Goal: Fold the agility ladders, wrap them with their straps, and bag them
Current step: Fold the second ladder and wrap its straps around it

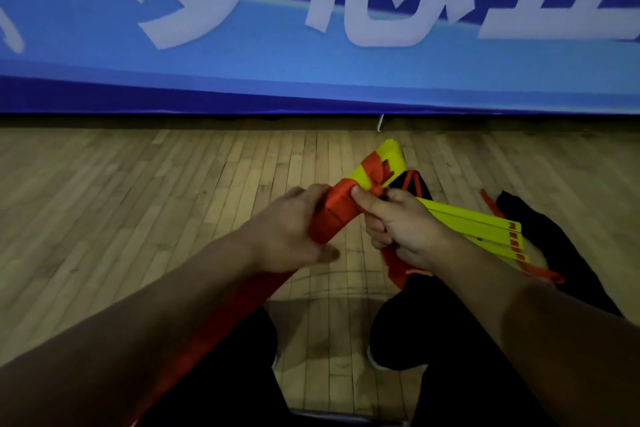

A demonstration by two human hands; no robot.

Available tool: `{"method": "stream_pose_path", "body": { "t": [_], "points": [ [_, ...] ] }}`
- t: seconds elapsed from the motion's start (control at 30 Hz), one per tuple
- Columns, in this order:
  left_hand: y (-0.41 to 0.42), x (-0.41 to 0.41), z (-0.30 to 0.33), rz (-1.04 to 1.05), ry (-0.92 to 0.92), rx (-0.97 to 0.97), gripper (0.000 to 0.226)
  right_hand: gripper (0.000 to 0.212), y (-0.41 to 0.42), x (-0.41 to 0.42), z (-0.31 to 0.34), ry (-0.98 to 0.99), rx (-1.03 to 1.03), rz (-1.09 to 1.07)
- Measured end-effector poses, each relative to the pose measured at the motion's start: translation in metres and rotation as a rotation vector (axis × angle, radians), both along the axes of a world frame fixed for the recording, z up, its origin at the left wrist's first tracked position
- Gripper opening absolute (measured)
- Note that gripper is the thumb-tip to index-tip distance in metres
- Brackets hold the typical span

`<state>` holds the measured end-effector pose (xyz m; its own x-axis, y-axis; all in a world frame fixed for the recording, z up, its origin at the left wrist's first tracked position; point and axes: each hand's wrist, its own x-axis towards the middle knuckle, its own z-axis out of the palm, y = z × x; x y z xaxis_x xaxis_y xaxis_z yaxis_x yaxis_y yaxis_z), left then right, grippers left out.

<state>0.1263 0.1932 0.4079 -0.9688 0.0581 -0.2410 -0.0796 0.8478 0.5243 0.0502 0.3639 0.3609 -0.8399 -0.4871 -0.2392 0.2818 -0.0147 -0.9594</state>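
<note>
Gripped in the left hand, fingers curled round its lower, strap-covered part: a folded bundle of flat yellow plastic ladder rungs, bound with wide orange woven strap and held above the floor between the knees. Pinched by the right hand, thumb and curled fingers closed on the strap just where it crossed the bundle, with a loose orange tail hanging below the wrist. Judged as mid-wrap, bagging not yet begun. Likely trouble from here: slackening of either pinch, letting the smooth, slippery webbing unwind; rigid slats sliding past one another and fanning out of the stack, being glossy and thin; the dangling tail snagging on a knee. Knotted or bunched near the bundle's far end, strap edges looking frayed, though too blurred to say for certain. Further out, right of the hand, a second fan of long yellow plastic rungs with orange stitched tabs, lying on soft black fabric bags with thin orange drawcords, limp and crumpled. Beneath, a pale wooden plank floor, matte and seamed; beyond, a blue printed banner with large white characters.
</note>
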Motion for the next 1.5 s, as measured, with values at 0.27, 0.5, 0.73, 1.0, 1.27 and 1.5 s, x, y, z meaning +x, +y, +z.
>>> {"method": "stream_pose_path", "body": {
  "t": [0.27, 0.5, 0.73, 1.0, 1.27, 1.5],
  "points": [
    [-0.013, -0.001, -0.018, 0.12, 0.147, 0.01, 0.091, 0.007, 0.011, -0.007, -0.001, 0.207, 0.122, 0.101],
    [-0.012, -0.002, -0.003, 0.116, -0.049, 0.392, 0.074, 0.025, 0.004, 0.0, 0.008, -0.033, -0.121, -0.007],
    [0.002, -0.004, -0.022, 0.071, 0.25, -0.325, 0.101, 0.025, -0.004, 0.0, 0.001, 0.168, 0.053, -0.114],
    [-0.027, -0.009, 0.007, 0.02, -0.118, 0.458, 0.081, 0.035, 0.013, -0.007, 0.005, 0.14, -0.107, 0.078],
    [-0.004, -0.01, -0.013, 0.087, 0.142, -0.065, 0.109, 0.016, -0.009, -0.004, 0.005, 0.139, -0.082, -0.103],
    [-0.019, -0.011, -0.007, 0.069, 0.07, 0.291, 0.075, 0.015, 0.011, -0.011, 0.009, 0.248, 0.022, 0.026]
  ]
}}
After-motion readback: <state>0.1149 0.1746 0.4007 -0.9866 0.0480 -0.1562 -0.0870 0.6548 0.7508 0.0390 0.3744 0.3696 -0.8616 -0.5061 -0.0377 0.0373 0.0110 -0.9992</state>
